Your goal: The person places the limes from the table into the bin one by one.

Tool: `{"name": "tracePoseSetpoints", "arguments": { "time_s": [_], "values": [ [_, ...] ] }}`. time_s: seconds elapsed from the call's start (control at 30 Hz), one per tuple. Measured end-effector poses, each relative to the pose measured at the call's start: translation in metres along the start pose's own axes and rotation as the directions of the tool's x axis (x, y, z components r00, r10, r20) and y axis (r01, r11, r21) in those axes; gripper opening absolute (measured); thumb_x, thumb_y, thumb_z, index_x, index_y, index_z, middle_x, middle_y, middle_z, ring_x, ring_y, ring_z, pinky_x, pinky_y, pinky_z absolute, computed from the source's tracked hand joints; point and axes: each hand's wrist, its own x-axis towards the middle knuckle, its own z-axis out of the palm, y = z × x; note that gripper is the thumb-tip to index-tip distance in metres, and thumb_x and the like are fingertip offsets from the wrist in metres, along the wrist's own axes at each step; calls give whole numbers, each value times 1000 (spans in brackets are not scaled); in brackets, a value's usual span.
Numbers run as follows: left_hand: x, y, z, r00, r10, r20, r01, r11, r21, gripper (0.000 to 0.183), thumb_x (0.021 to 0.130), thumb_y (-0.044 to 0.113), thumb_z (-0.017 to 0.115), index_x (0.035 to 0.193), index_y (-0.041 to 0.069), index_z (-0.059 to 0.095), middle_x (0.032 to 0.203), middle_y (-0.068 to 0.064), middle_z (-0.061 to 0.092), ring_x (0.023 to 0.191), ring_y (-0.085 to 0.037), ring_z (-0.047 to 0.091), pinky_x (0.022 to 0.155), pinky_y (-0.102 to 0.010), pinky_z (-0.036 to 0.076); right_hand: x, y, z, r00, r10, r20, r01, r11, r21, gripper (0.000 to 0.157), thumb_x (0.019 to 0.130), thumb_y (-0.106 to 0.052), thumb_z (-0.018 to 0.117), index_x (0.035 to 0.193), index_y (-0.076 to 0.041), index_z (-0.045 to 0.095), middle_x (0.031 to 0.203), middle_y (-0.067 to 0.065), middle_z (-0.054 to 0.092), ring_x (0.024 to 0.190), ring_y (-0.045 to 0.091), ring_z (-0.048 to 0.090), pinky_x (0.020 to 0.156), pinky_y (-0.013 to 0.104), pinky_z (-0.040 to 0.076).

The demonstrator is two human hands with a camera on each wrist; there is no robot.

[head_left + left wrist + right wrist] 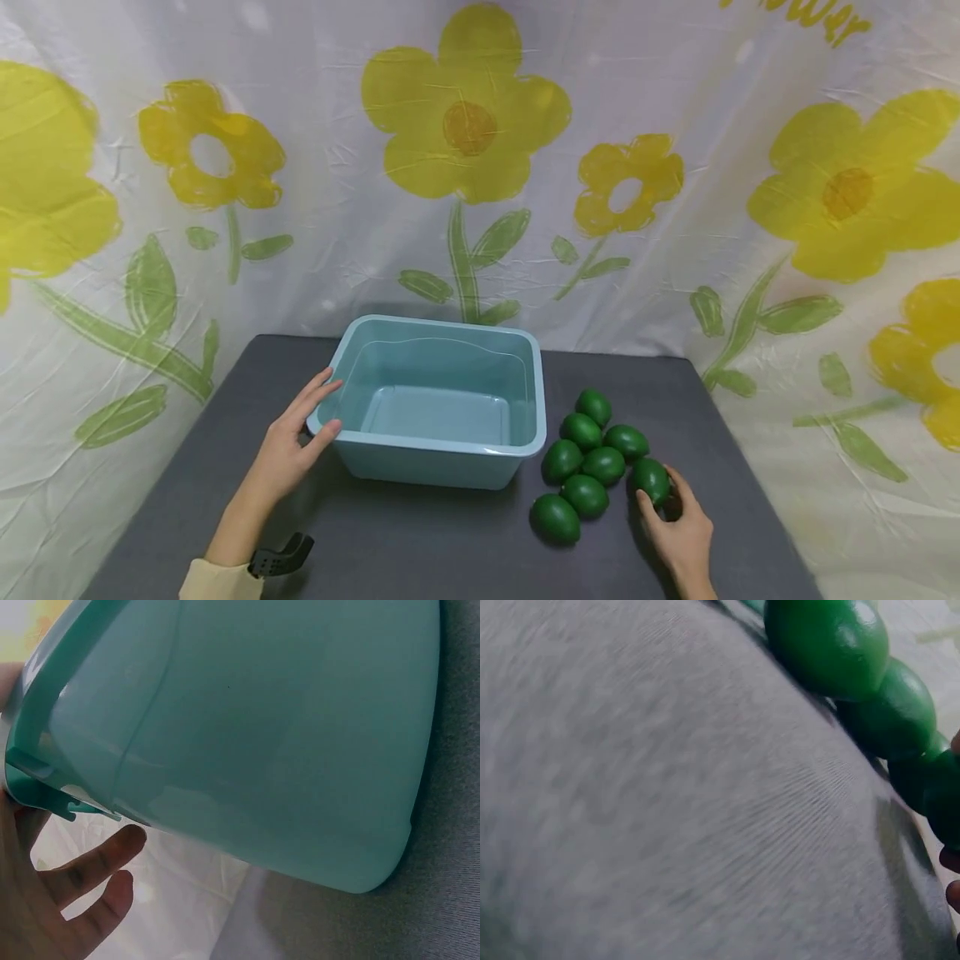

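A pale blue plastic basin (438, 462) stands upright on the table at its back left. My left hand (288, 446) rests at its left rim, index finger and thumb reaching over the edge. Spread fingers (94, 862) show outside the basin wall in the left wrist view. At the right, my right hand (682, 529) holds a glossy dark green oval fruit (650, 481) between thumb and fingers. Several more green fruits (587, 497) lie in a loose cluster between that hand and the basin. In the right wrist view the held fruit (946, 799) is cut off by the frame edge.
The dark grey table (450, 546) reaches back to a white hanging cloth (315, 275) printed with yellow flowers. That cloth closes off the back and both sides. A black band (281, 557) is on the left wrist.
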Motion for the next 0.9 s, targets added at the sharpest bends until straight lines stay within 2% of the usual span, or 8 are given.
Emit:
{"name": "tracePoseSetpoints", "arguments": {
  "time_s": [0.13, 0.23, 0.37, 0.47, 0.63, 0.73, 0.9],
  "values": [
    [1, 2, -1, 1000, 17, 13, -17, 1000, 9, 57, 102, 16, 69, 157, 14, 53, 169, -9, 40, 116, -2, 53, 73, -27, 48, 4, -1, -5, 999, 41, -19, -40, 999, 12, 59, 90, -24, 86, 142, -8, 65, 97, 18, 75, 75, 19, 64, 69, 31, 48],
    [3, 3, -2, 999, 25, 24, -25, 999, 24, 57, 102, 16, 69, 157, 13, 53, 169, -9, 40, 105, -4, 53, 72, -27, 48, 7, -5, -11, 999, 26, -26, -25, 999, 29, 59, 89, -23, 86, 142, -8, 65, 100, 19, 75, 75, 20, 64, 69, 30, 48],
    [4, 5, -4, 999, 21, 32, -22, 999, 49, 58, 102, 18, 70, 157, 14, 53, 170, -8, 39, 100, -7, 54, 72, -27, 49, 15, -17, -20, 999, -37, -35, 39, 997, 67, 59, 89, -21, 85, 144, -9, 65, 101, 18, 75, 79, 29, 66, 69, 31, 49],
    [4, 5, -4, 999, 16, 36, -18, 998, 53, 57, 102, 20, 70, 157, 15, 53, 170, -7, 39, 99, -7, 54, 72, -28, 49, 22, -29, -26, 996, -82, -43, 86, 993, 84, 59, 90, -19, 83, 145, -11, 64, 101, 16, 74, 84, 31, 65, 71, 34, 49],
    [1, 5, -4, 999, 15, 50, -17, 999, 43, 57, 103, 20, 70, 157, 14, 53, 170, -8, 38, 97, -5, 54, 72, -27, 49, 34, -45, -28, 989, -141, -40, 144, 984, 105, 59, 89, -17, 84, 145, -13, 65, 100, 10, 75, 85, 11, 60, 80, 38, 46],
    [0, 4, -5, 999, 14, 45, -16, 999, 46, 57, 103, 20, 70, 157, 14, 53, 170, -7, 38, 95, -5, 54, 72, -27, 49, 41, -55, -25, 978, -207, -36, 210, 968, 141, 61, 88, -14, 84, 145, -12, 65, 102, 9, 75, 86, 4, 56, 82, 34, 43],
    [-1, 4, -6, 999, 10, 43, -12, 999, 48, 57, 103, 20, 70, 157, 15, 53, 170, -7, 38, 88, -4, 53, 71, -27, 49, 52, -75, -18, 945, -322, -55, 327, 925, 195, 61, 87, -11, 83, 145, -11, 65, 105, 12, 76, 86, 18, 59, 79, 31, 41]
  ]
}}
